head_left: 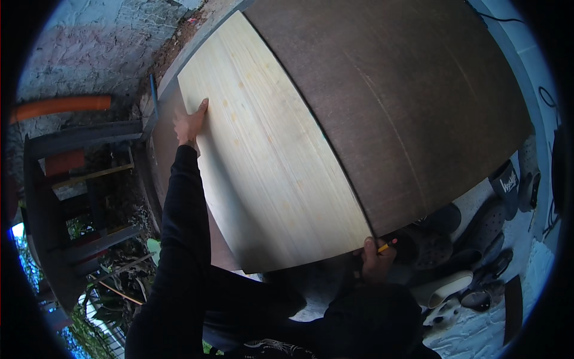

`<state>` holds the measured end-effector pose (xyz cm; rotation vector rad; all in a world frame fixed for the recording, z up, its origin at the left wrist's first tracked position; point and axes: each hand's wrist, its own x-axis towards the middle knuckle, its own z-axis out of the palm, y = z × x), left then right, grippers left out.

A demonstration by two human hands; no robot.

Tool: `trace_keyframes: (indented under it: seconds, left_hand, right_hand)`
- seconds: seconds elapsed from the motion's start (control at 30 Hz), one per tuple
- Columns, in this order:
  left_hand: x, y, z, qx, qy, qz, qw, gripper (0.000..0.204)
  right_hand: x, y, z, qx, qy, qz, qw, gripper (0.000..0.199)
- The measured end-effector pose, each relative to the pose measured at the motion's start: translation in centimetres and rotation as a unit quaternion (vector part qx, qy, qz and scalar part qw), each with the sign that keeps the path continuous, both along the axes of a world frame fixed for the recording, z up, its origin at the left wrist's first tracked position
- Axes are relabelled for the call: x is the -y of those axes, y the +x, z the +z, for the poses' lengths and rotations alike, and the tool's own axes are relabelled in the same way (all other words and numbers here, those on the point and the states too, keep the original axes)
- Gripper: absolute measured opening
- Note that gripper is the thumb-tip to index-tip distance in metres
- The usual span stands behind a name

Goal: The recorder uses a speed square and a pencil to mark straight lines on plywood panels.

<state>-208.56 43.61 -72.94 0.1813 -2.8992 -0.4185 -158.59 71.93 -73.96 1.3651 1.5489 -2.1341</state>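
A pale wooden panel [269, 155] with long grain lies tilted across the middle, over a much larger dark brown board [412, 102]. My left hand [190, 122] is at the panel's left edge, the thumb resting on its face and the other fingers spread outside the edge, somewhat blurred. At the panel's near right corner is my right hand [378, 263], closed, its thumb touching the corner. A yellow pencil [387, 245] sticks out from that hand. Its remaining fingers are partly hidden in shadow.
Several shoes and clogs [442, 287] crowd the floor at the right, beside the board's near edge. To the left stands a dark frame [89, 134], with an orange pipe [63, 107] against the rough wall [107, 48]. Plants [116, 293] grow at the lower left.
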Motion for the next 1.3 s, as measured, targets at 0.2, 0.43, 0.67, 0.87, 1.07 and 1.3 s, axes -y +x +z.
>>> trace_keyframes:
  seconds: [0.2,0.43,0.67,0.87,1.07,1.3]
  left_hand:
    - [-0.8,-2.1,1.4,0.108,-0.012,-0.291,0.95,0.073]
    - [-3.4,0.9,2.4,0.134,-0.119,-0.281,0.943,0.096]
    - [-5.2,1.0,2.9,0.197,-0.082,-0.291,0.933,0.098]
    - [-2.6,0.6,1.1,0.12,-0.069,-0.315,0.939,0.096]
    - [-3.9,4.0,-0.2,0.133,-0.136,-0.011,0.982,0.123]
    - [-2.7,4.1,0.5,0.188,-0.023,-0.029,0.981,0.13]
  right_hand:
    - [0.2,0.0,-0.3,-0.021,0.01,-0.018,1.0,0.033]
    - [1.1,-0.7,0.8,-0.043,0.033,-0.066,0.996,0.032]
    - [1.7,0.0,-1.4,-0.056,0.05,-0.115,0.991,0.033]
    - [2.0,-0.4,-0.8,-0.07,0.053,-0.118,0.989,0.034]
    - [1.7,-0.1,-1.0,-0.054,0.061,-0.118,0.99,0.033]
    - [1.7,-0.3,-0.4,-0.045,0.064,-0.106,0.991,0.034]
